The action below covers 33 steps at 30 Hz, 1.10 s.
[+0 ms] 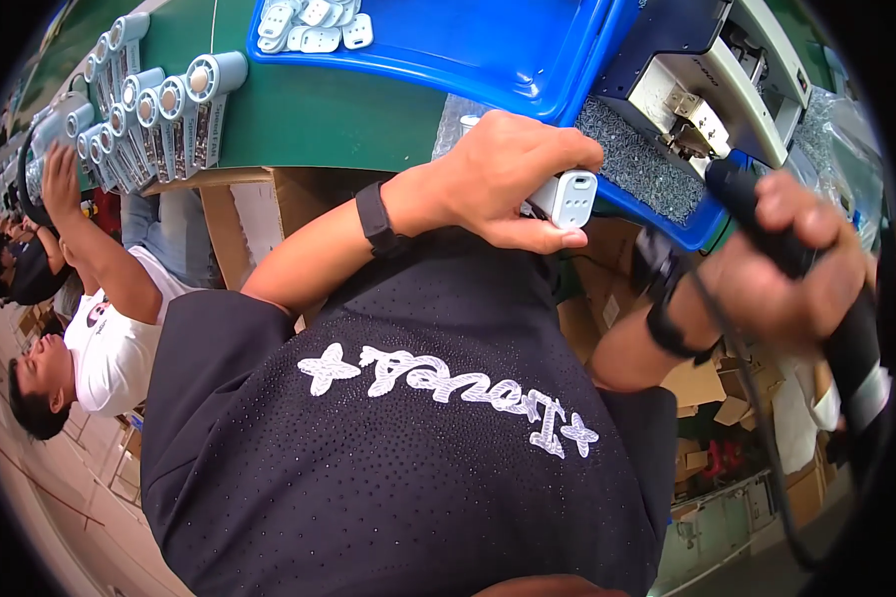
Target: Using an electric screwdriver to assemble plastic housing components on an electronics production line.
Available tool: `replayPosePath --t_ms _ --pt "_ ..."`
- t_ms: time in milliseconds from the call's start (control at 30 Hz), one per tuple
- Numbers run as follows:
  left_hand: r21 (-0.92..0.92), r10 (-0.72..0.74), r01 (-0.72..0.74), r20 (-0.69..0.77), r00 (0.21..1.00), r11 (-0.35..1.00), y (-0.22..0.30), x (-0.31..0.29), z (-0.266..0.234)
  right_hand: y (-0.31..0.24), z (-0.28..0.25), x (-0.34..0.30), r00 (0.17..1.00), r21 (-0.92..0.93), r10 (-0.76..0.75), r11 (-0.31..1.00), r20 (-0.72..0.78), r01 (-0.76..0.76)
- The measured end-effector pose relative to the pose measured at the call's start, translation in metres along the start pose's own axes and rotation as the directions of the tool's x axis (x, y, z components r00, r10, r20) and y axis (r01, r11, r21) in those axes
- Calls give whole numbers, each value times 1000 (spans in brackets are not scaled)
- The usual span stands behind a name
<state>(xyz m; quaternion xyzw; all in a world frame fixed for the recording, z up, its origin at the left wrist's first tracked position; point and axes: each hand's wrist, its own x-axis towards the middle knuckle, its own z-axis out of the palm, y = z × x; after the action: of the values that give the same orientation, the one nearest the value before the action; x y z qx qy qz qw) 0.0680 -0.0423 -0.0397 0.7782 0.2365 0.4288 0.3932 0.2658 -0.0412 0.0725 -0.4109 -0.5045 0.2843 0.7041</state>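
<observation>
My left hand (503,169) is closed around a pale handheld fan handle (573,201), its end with several small holes turned toward me. The rest of the handle is hidden by the fingers. On the right, my right hand (811,264), blurred by motion, grips a black electric screwdriver (752,204). The screwdriver's front end reaches the pickup area of a screw feeder (692,129); its exact tip is hard to make out. A dark cable (742,368) hangs in front of my right forearm.
A blue tray (418,55) with pale end caps (319,35) lies ahead. Loose screws (632,159) fill a blue bin by the feeder. Pale fans (174,104) stand in rows on the green table (338,119) at left, near another person (110,328). Cardboard boxes (234,204) are below.
</observation>
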Motion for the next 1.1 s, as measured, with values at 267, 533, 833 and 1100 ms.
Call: replayPosePath --t_ms 267,533,833,1100 --pt "13 77 -77 -3 997 997 -5 2 -1 7 -5 4 970 76 241 967 31 -243" --pt "3 72 -72 15 997 997 -4 -1 2 -53 17 -13 978 495 86 852 188 -169" --pt "-12 85 -86 -12 996 996 -3 0 2 -45 26 -20 969 407 84 896 230 -175" --pt "-7 82 -82 -14 997 997 -4 -1 0 -52 22 -16 974 415 0 905 226 -96"
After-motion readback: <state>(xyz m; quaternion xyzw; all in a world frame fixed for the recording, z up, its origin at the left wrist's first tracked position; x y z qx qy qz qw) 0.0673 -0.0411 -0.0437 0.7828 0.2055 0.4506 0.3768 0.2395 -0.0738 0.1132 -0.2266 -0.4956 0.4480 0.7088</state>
